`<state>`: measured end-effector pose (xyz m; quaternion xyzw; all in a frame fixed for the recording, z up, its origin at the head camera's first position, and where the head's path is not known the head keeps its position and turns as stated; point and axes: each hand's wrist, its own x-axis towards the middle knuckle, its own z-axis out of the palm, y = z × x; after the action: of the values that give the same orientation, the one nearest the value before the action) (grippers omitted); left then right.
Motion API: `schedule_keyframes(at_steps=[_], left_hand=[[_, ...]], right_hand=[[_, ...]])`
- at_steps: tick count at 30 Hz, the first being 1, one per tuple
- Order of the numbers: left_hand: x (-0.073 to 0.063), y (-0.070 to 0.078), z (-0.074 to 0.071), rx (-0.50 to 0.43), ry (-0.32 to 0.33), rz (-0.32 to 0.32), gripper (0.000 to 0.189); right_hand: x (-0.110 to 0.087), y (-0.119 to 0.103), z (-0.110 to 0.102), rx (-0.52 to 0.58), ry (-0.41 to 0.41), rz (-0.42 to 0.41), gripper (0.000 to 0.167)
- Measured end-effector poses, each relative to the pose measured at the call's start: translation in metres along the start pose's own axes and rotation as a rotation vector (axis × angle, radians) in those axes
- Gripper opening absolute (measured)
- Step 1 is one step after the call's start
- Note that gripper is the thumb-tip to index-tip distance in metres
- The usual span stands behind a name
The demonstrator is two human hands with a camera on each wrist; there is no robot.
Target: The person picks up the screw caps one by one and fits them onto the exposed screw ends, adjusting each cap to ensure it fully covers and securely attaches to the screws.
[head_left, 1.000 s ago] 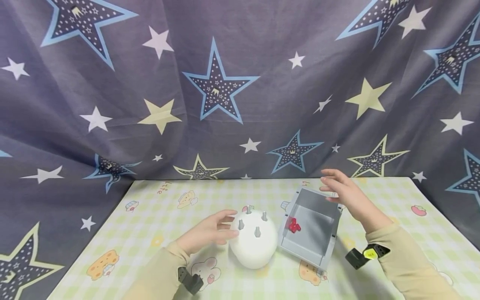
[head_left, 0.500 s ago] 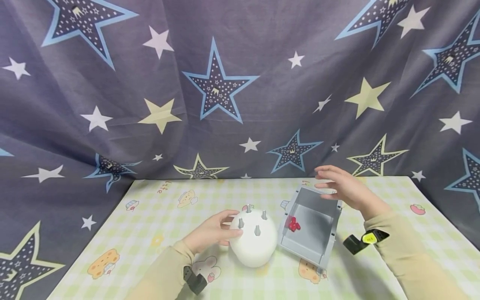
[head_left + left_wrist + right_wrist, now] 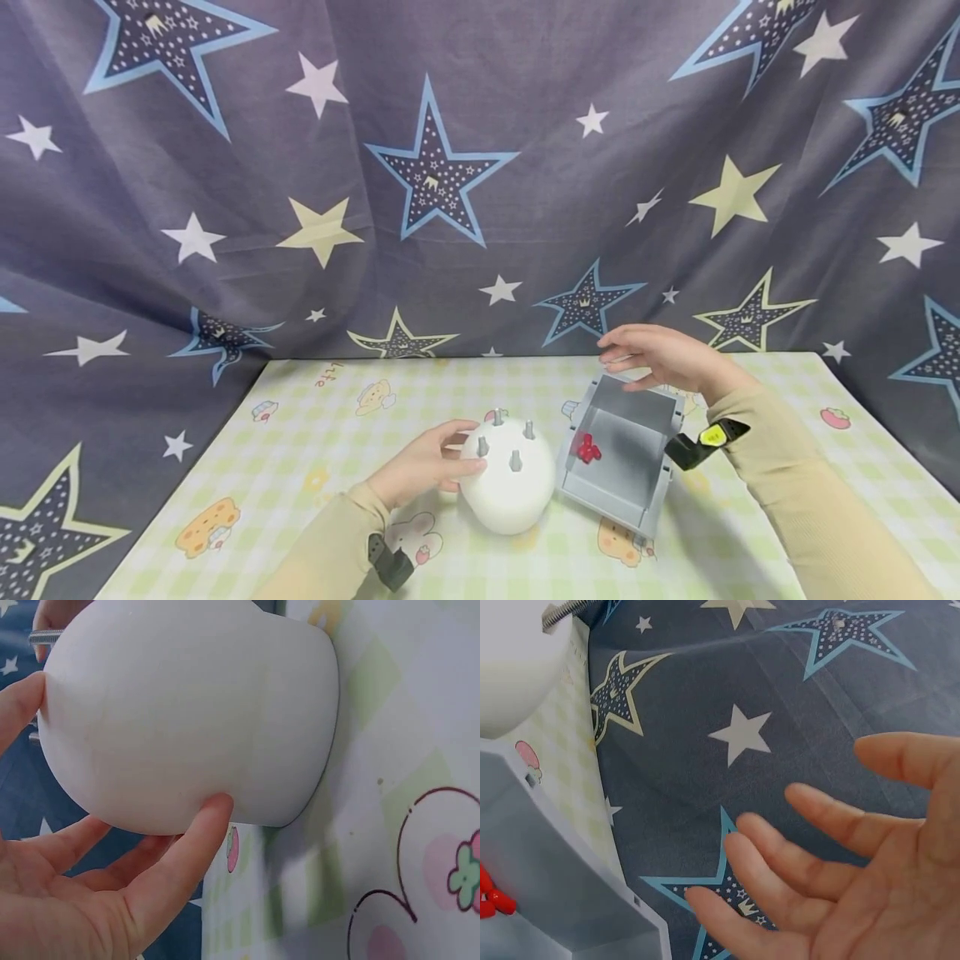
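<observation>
The left hand, fingers spread, touches the white globe just right of it, long axis upright, studs pointing up; red pieces lie in the grey bin below the right hand, loosely spread, empty.

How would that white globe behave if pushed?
The globe would probably slide or tip rather than roll, given its collar. Its smooth surface may feel slippery. It looks stiff: no dent shows where the left fingers touch.

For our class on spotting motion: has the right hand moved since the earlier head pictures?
Yes: in the head view, the right hand has moved left, judged against the grey box.
</observation>
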<state>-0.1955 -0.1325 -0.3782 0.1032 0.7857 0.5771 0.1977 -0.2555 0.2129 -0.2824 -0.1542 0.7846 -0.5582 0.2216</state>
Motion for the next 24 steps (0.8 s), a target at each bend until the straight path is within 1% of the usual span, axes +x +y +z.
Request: schedule_keyframes(at_steps=[6,10,14,18,21,24], left_hand=[[0.0,-0.003,0.001,-0.019,0.01,0.0,0.067],[0.001,-0.003,0.002,-0.026,0.014,-0.007,0.068],[0.001,-0.004,0.002,-0.023,0.019,-0.004,0.068],[0.001,-0.006,0.003,-0.022,0.025,0.003,0.068],[0.002,-0.008,0.003,-0.023,0.027,0.008,0.069],[0.003,-0.01,0.002,-0.026,0.025,0.011,0.07]], right_hand=[[0.008,-0.004,-0.001,0.039,-0.035,0.024,0.043],[0.015,-0.003,-0.003,0.063,-0.055,0.045,0.039],[0.024,0.001,-0.005,0.079,-0.056,0.094,0.035],[0.033,0.007,-0.006,0.108,-0.042,0.166,0.03],[0.038,0.013,-0.005,0.109,-0.044,0.211,0.031],[0.039,0.021,-0.004,0.087,-0.055,0.246,0.034]])
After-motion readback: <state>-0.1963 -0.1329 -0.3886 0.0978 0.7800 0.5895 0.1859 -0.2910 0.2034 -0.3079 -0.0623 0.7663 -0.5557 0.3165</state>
